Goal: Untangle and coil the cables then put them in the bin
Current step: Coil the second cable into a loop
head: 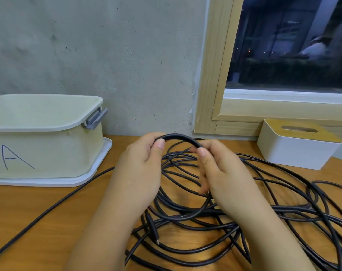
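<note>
Wall [107, 55]: bare grey concrete, pitted. Window [295, 44]: right of wall, light wood frame [217, 75], white inner sill, dark night scene outside with dim lights. Desk [29, 212]: orange-brown wood grain. Tissue box [295, 149]: white, wood lid, below window.

White tissue box [297, 147] on wooden table [39, 208], under window [283, 45].

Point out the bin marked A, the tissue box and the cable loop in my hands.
bin [49, 153], head view, front wall.
tissue box [287, 151], head view, white side.
cable loop [180, 137], head view, top of arc.
</note>
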Demonstrator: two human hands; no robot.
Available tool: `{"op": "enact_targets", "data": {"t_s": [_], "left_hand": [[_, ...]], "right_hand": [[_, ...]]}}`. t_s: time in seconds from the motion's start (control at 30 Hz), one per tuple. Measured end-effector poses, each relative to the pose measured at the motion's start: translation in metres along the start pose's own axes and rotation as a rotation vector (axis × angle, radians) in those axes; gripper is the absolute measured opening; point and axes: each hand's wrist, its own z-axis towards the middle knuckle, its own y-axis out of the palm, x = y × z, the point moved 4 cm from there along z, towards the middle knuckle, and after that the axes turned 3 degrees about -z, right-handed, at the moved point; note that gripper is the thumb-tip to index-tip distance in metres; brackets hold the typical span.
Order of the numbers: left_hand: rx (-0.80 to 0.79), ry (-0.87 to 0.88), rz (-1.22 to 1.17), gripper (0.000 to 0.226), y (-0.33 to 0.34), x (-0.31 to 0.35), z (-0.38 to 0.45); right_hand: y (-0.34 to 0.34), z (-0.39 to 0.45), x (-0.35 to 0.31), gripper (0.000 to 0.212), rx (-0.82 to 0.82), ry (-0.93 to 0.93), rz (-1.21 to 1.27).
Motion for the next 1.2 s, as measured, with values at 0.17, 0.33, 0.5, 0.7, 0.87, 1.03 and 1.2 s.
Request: {"op": "enact_targets", "data": {"t_s": [0.17, 0.33, 0.5, 0.7, 0.87, 1.03, 1.2], "left_hand": [[-0.156, -0.091, 0.064, 0.012, 0.004, -0.010, -0.002], [-0.262, -0.138, 0.204, 0.025, 0.007, -0.012, -0.004], [-0.286, -0.260, 0.207, 0.025, 0.010, -0.024, -0.004], [-0.116, -0.417, -0.264, 0.019, 0.003, -0.021, -0.002], [-0.131, -0.429, -0.482, 0.024, 0.010, -0.016, -0.005], [-0.192, -0.399, -0.477, 0.036, 0.014, -0.016, -0.007], [0.000, -0.169, 0.008, 0.018, 0.005, -0.014, -0.003]], "right_hand": [[-0.013, 0.004, 0.015, 0.021, 0.281, 0.064, 0.024], [-0.013, 0.004, 0.022, 0.019, 0.311, 0.108, -0.033], [-0.014, 0.004, 0.022, 0.020, 0.324, 0.124, -0.068], [-0.015, 0.003, 0.019, 0.015, 0.310, 0.127, -0.178], [-0.013, 0.002, 0.014, 0.017, 0.313, 0.072, -0.122], [-0.010, 0.005, 0.017, 0.023, 0.309, 0.017, 0.092], [-0.008, 0.005, 0.017, 0.025, 0.259, 0.012, 0.128]]}}
